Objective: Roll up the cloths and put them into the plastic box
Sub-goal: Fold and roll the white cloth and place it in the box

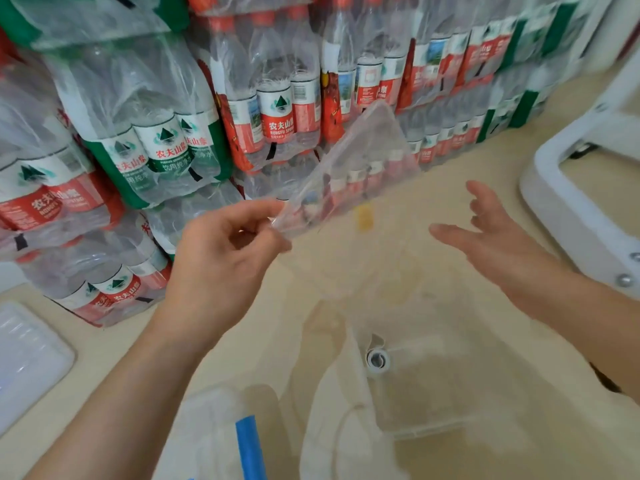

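left hand (221, 244), lid (349, 168) diagonal up-right

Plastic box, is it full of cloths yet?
Not yet. Done: the clear lid is off, pinched by a corner in the left hand. In hand: only that lid; the right hand is open and empty. Left: the plastic box looks empty, and a white cloth lies unrolled beside it, so all the rolling and packing remains.

head-worn view, looking forward and down, close over floor (433, 188)
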The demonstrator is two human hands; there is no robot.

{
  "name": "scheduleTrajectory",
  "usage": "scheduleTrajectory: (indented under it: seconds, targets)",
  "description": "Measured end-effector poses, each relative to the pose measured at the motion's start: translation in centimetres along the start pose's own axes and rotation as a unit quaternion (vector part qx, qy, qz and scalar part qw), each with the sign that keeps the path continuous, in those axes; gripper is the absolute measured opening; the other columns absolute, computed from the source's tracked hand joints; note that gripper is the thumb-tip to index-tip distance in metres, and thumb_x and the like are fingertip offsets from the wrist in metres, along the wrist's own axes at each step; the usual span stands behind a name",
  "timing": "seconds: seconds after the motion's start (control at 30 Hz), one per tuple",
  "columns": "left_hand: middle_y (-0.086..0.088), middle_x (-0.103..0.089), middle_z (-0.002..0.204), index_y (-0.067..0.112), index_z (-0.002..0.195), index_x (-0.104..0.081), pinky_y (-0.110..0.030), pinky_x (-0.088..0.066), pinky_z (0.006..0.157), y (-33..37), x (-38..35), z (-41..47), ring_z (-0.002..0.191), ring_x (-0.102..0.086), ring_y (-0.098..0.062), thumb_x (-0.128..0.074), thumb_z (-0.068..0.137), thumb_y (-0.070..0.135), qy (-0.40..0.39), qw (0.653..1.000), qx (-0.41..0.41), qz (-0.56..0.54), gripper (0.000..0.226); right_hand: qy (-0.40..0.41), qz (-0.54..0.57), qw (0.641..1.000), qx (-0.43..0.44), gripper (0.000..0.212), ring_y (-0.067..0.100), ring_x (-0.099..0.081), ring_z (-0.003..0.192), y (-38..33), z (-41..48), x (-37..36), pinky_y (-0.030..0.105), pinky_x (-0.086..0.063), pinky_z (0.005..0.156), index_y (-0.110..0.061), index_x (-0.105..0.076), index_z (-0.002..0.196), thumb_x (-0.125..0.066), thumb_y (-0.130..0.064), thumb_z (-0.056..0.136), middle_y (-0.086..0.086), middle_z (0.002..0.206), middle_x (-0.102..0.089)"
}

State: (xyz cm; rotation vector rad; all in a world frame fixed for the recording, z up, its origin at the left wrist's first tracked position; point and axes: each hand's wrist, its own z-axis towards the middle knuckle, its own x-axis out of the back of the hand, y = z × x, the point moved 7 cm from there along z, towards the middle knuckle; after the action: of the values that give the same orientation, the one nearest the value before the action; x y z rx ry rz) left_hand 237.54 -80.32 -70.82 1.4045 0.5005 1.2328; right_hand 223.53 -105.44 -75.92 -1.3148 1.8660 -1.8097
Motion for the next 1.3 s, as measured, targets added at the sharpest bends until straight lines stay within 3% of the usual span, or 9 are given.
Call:
scheduleTrajectory:
  seconds: [0.13,0.27,0.4,0.47,0.6,0.67,0.93,1.13,1.3]
  targets:
    - [-0.016,-0.073,0.097,0.01,0.105,-0.072,-0.034,-0.054,0.09,-2.6,-2.9,-1.2,0.086,-0.067,-0.02,-0.051,0.088,-0.002,-0.079,0.968,0.132,-0.198,0.029,-0.075,0.05,0.996,-0.006,0.043,0.013,-0.07,0.093,0.6,-1.8,4.7,0.029,-0.054,0.077,-0.031,-0.053,0.13,-0.062,-0.033,0.087,-0.003,0.11,-0.071]
    - [-0.011,-0.067,0.082,0.007,0.114,-0.063,-0.024,-0.057,0.071,-5.7,-7.0,-3.4,0.069,-0.069,-0.015,-0.056,0.09,0.003,-0.041,0.911,0.261,-0.316,0.025,-0.014,0.116,0.992,-0.046,0.013,0.01,-0.064,0.053,5.4,-3.9,6.3,0.017,-0.052,0.048,-0.008,-0.066,0.097,-0.061,-0.017,0.089,0.009,0.069,-0.067]
    - [-0.008,-0.07,0.099,0.014,0.134,-0.045,-0.031,-0.056,0.068,-7.7,-11.9,-7.6,0.078,-0.067,-0.02,-0.067,0.086,0.017,-0.114,0.89,0.363,-0.252,0.053,0.046,0.218,0.965,-0.141,0.014,0.011,-0.063,0.052,12.3,-6.1,6.0,0.016,-0.053,0.051,0.002,-0.064,0.084,-0.058,-0.008,0.091,0.007,0.056,-0.065]
    - [-0.004,-0.065,0.09,0.01,0.135,-0.044,-0.029,-0.058,0.068,-8.1,-13.5,-9.4,0.074,-0.064,-0.019,-0.065,0.088,0.015,-0.145,0.895,0.368,-0.206,0.052,0.062,0.229,0.956,-0.172,0.019,0.018,-0.061,0.06,14.8,-7.1,5.5,0.016,-0.054,0.051,0.003,-0.064,0.078,-0.057,-0.006,0.093,0.008,0.056,-0.064]
    - [0.01,-0.066,0.077,0.013,0.128,-0.055,-0.03,-0.049,0.083,-9.7,-13.4,-10.3,0.084,-0.06,-0.012,-0.067,0.086,0.017,-0.108,0.93,0.339,-0.094,0.045,0.067,0.228,0.947,-0.216,0.013,0.024,-0.061,0.066,16.8,-8.7,4.4,0.02,-0.056,0.053,0.005,-0.063,0.099,-0.056,-0.004,0.093,0.016,0.067,-0.064]
    - [0.011,-0.066,0.08,0.016,0.124,-0.059,-0.031,-0.047,0.088,-10.0,-13.3,-10.5,0.084,-0.06,-0.012,-0.069,0.083,0.017,-0.095,0.932,0.339,-0.084,0.042,0.054,0.194,0.951,-0.233,0.021,0.027,-0.063,0.063,17.4,-9.0,3.7,0.027,-0.056,0.056,-0.01,-0.06,0.111,-0.056,-0.002,0.093,0.017,0.071,-0.067]
    - [0.005,-0.058,0.091,0.026,0.118,-0.058,-0.006,-0.04,0.052,-11.4,-13.3,-11.4,0.07,-0.06,-0.008,-0.072,0.08,0.012,-0.094,0.952,0.29,0.013,0.043,0.044,-0.097,0.979,-0.175,0.025,0.014,-0.055,0.045,18.1,-8.3,3.6,0.025,-0.044,0.056,-0.024,-0.066,0.114,-0.058,-0.026,0.09,0.002,0.054,-0.064]
    - [0.006,-0.057,0.092,0.032,0.124,-0.051,-0.021,-0.045,0.063,-12.0,-13.4,-12.0,0.074,-0.062,-0.011,-0.07,0.081,0.014,-0.115,0.952,0.277,0.062,0.051,0.056,-0.203,0.97,-0.121,0.019,0.019,-0.063,0.086,17.2,-8.0,3.7,0.028,-0.044,0.076,-0.023,-0.073,0.1,-0.059,-0.031,0.091,-0.001,0.091,-0.072]
    - [0.001,-0.064,0.089,0.034,0.121,-0.05,-0.045,-0.057,0.077,-12.8,-13.5,-12.3,0.078,-0.068,-0.024,-0.071,0.079,0.014,-0.119,0.94,0.317,0.04,0.051,0.05,-0.081,0.982,-0.162,0.021,0.023,-0.055,0.055,18.4,-7.1,3.3,0.044,-0.055,0.074,-0.008,-0.072,0.068,-0.064,-0.013,0.087,0.009,0.06,-0.067]
